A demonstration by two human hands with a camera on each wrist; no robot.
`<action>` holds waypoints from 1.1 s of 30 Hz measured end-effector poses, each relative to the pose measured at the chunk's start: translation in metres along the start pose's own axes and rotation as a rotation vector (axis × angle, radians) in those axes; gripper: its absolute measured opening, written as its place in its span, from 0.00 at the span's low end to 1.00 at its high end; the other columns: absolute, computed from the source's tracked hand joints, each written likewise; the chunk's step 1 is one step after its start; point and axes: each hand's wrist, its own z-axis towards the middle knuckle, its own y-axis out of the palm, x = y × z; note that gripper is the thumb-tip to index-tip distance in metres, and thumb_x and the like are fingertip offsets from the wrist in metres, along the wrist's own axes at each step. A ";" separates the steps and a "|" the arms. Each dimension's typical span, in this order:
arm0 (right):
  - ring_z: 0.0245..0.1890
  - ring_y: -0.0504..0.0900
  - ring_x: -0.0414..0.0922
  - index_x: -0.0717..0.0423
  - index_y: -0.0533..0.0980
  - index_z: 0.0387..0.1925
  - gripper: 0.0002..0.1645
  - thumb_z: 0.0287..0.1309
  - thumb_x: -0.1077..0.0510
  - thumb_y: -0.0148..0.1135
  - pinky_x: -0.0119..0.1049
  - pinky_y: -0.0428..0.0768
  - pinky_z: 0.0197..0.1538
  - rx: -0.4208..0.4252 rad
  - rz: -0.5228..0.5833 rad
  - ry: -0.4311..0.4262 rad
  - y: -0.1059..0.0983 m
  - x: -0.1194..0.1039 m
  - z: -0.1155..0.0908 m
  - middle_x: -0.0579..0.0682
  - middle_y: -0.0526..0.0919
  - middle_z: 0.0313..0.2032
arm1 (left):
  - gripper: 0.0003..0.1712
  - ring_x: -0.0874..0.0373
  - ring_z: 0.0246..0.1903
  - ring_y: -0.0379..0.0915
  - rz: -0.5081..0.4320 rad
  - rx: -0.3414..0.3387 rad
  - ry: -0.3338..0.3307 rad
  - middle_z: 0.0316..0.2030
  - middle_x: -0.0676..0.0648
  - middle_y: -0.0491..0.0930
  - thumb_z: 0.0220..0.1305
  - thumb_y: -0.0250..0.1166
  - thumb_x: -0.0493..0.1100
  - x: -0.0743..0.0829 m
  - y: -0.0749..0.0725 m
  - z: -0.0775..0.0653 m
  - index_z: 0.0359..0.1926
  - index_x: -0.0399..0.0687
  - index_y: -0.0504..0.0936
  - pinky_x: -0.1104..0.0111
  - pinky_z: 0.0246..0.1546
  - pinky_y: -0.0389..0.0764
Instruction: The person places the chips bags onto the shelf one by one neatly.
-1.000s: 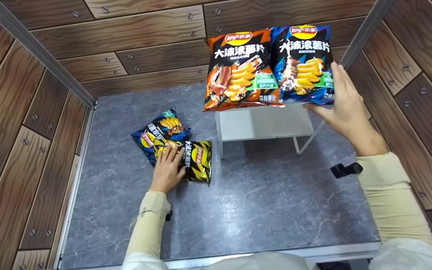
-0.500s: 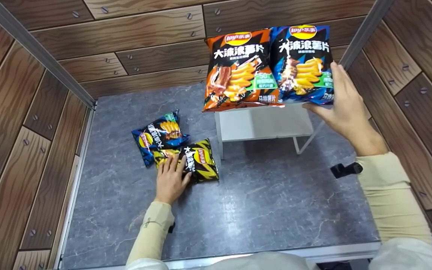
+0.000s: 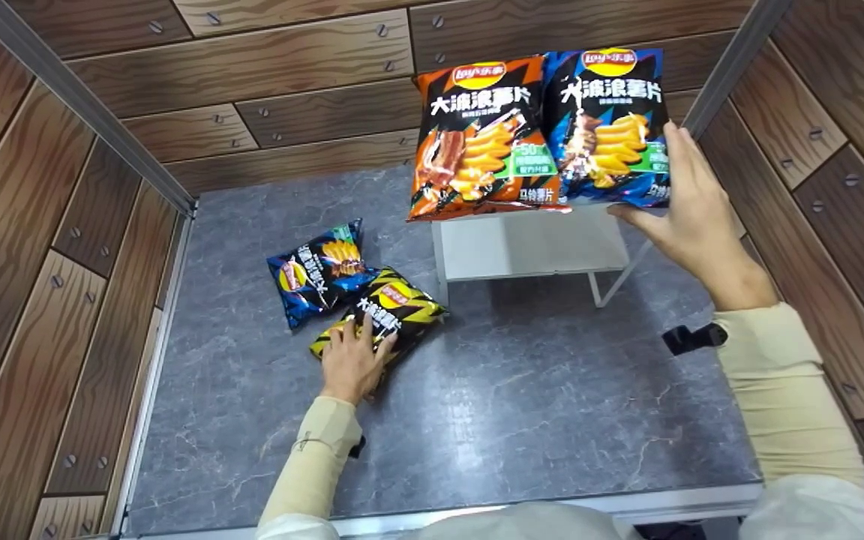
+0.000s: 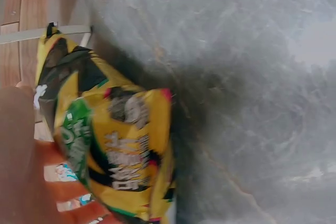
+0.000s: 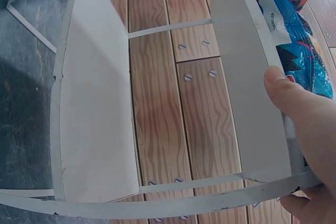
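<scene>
My left hand grips the near side of a yellow-and-black bag of chips. In the left wrist view this bag stands tilted, with the fingers curled behind it. Just beyond lies a blue bag of chips, its corner close to the yellow one. My right hand holds the right end of a white two-tier shelf rack, thumb on the top board's front edge. On that top board, an orange bag of chips and another blue bag lean side by side, the latter against my right fingers.
The grey marbled tabletop ends at a pale front edge. Wood-patterned panels enclose the back and sides, with metal posts at the corners. The rack's lower board shows in the right wrist view.
The yellow-and-black bag has turned and slid right and off the blue bag under my left hand, which moved slightly right. My right hand stays at the rack.
</scene>
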 end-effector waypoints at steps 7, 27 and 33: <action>0.77 0.53 0.57 0.57 0.49 0.77 0.64 0.47 0.53 0.79 0.56 0.57 0.76 0.004 0.000 -0.009 0.002 0.001 0.001 0.63 0.54 0.76 | 0.39 0.33 0.55 0.70 0.031 -0.009 -0.017 0.55 0.31 0.74 0.68 0.56 0.64 0.004 -0.006 -0.006 0.71 0.44 0.68 0.47 0.44 0.81; 0.77 0.53 0.57 0.59 0.50 0.77 0.63 0.47 0.53 0.78 0.56 0.57 0.76 0.011 0.009 -0.012 0.003 0.001 0.000 0.64 0.55 0.75 | 0.39 0.31 0.36 0.81 -0.069 0.005 -0.148 0.41 0.26 0.79 0.69 0.57 0.61 0.021 -0.013 0.000 0.58 0.25 0.75 0.45 0.38 0.83; 0.77 0.53 0.57 0.59 0.50 0.77 0.63 0.48 0.53 0.78 0.56 0.57 0.76 0.011 0.002 -0.012 0.002 0.001 0.000 0.64 0.55 0.76 | 0.33 0.31 0.38 0.81 -0.166 0.029 -0.067 0.44 0.28 0.80 0.68 0.61 0.55 0.014 -0.021 -0.001 0.58 0.28 0.75 0.44 0.40 0.82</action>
